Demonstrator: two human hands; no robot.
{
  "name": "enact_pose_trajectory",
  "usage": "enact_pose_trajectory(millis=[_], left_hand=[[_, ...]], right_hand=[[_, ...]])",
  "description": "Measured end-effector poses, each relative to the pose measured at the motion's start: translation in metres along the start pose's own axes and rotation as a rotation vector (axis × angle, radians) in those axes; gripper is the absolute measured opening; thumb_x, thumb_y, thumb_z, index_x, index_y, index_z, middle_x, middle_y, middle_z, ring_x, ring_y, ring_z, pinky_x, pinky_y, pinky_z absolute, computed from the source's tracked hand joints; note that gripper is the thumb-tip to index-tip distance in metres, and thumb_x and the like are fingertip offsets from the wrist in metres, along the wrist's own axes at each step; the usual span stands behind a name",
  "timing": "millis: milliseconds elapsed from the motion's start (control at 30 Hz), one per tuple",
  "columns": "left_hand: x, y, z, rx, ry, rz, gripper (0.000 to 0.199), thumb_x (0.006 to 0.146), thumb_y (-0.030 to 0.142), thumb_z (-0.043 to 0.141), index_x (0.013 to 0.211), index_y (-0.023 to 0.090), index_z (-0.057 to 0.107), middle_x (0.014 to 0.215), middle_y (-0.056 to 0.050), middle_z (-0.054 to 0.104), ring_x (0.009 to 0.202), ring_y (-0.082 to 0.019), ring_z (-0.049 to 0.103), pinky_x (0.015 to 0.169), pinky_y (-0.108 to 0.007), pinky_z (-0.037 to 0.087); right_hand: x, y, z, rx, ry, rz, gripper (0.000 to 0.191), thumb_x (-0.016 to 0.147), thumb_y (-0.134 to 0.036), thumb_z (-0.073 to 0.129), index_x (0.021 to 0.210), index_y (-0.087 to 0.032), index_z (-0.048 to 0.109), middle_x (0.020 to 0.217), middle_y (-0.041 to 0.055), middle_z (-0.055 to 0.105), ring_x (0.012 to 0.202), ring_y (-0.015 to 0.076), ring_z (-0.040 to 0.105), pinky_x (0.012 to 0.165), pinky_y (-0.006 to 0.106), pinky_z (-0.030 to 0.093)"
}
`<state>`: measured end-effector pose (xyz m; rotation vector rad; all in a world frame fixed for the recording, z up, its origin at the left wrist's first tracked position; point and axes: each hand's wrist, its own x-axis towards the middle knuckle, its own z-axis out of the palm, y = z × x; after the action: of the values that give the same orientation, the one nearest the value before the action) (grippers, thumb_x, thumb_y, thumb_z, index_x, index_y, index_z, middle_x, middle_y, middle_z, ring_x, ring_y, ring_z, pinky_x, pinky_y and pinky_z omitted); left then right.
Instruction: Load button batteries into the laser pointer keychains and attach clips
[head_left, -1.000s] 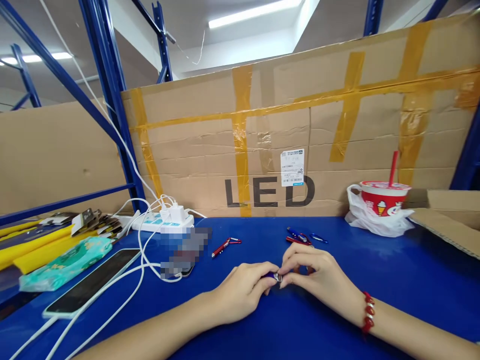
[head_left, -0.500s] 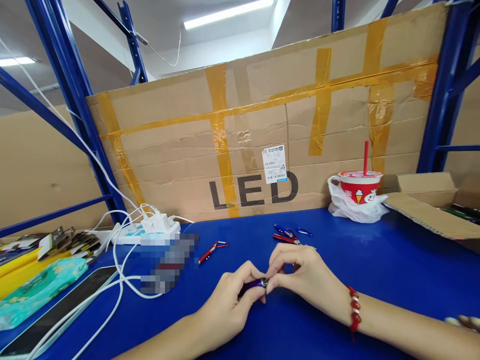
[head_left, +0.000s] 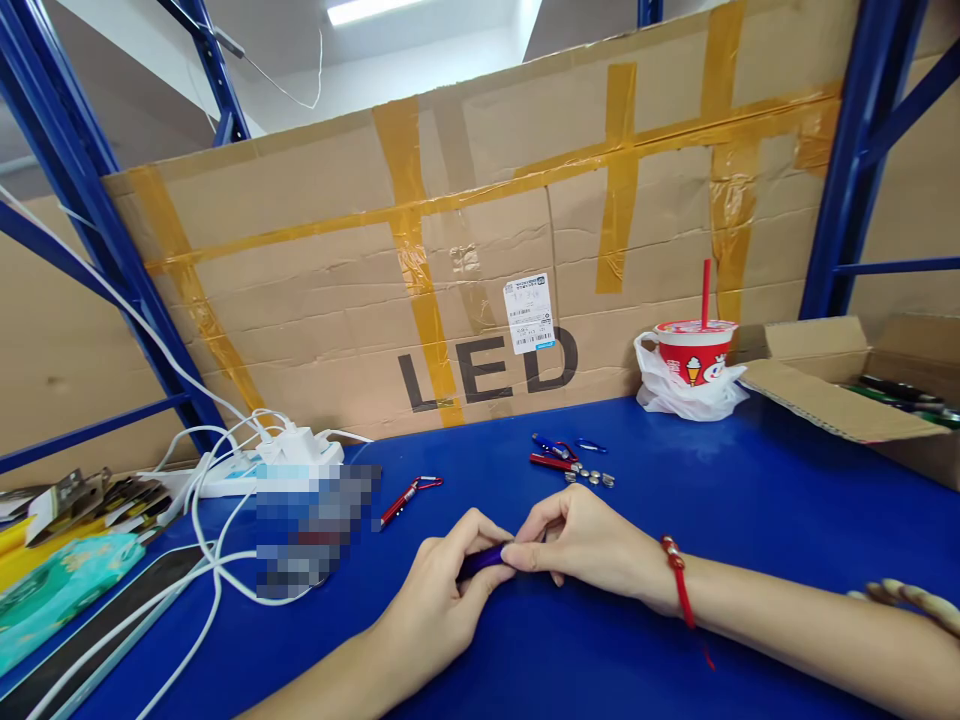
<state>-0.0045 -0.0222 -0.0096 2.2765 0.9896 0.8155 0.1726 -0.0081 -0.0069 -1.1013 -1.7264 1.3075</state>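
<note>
A small dark blue-purple tube (head_left: 482, 561) lies sideways in the fingers of my left hand (head_left: 442, 592). My right hand (head_left: 581, 540) pinches at the tube's right end, thumb and forefinger covering it. Whether a separate small part sits in that pinch is hidden. Beyond my right hand are a red tube (head_left: 553, 462), a blue tube (head_left: 549, 445), a blue clip (head_left: 591, 446) and several small silver button-like pieces (head_left: 595, 478). A red penlight with a red clip (head_left: 401, 500) rests on the blue table (head_left: 555, 660) beyond my left hand.
White cables and a power strip (head_left: 225, 475) are at the left, near a phone (head_left: 105, 630) and a teal packet (head_left: 67, 590). A red cup (head_left: 694, 355) in a plastic bag stands back right, beside an open cardboard box (head_left: 840, 400). Taped cardboard (head_left: 337, 300) closes the back.
The view has shifted, moving the scene left and slightly up. My right fingers now cover the tube's silver end that showed before. The small silver pieces beyond my right hand have come into view.
</note>
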Motion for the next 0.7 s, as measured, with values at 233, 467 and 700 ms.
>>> enact_pose_trajectory(millis=[233,467,700], left_hand=[[0.002,-0.001,0.001,0.121,0.054,-0.033,0.018,0.085,0.027,0.044,0.091,0.019,0.058,0.085,-0.001,0.064,0.077,-0.012,0.059,0.07,-0.017,0.043],[0.004,-0.002,-0.002,0.153,0.105,-0.046,0.022,0.087,0.03,0.039,0.089,0.019,0.058,0.078,0.0,0.061,0.072,-0.011,0.056,0.069,-0.017,0.04],[0.003,-0.002,-0.004,0.243,0.088,-0.123,0.025,0.088,0.034,0.034,0.091,0.021,0.056,0.068,0.002,0.056,0.064,-0.011,0.053,0.065,-0.019,0.038]], right_hand=[[0.003,0.0,0.001,0.031,0.026,-0.001,0.024,0.053,-0.029,0.076,0.063,-0.01,0.067,0.045,-0.0023,0.051,0.037,0.0028,0.04,0.036,0.014,0.027],[0.008,0.006,0.0,0.07,0.007,-0.071,0.029,0.062,-0.037,0.07,0.071,-0.01,0.067,0.058,0.0005,0.058,0.036,0.0015,0.041,0.035,0.014,0.027],[0.006,0.01,-0.002,-0.279,0.242,-0.57,0.019,0.066,-0.035,0.069,0.078,-0.02,0.07,0.072,0.0013,0.061,0.051,0.0055,0.049,0.047,0.017,0.038]])
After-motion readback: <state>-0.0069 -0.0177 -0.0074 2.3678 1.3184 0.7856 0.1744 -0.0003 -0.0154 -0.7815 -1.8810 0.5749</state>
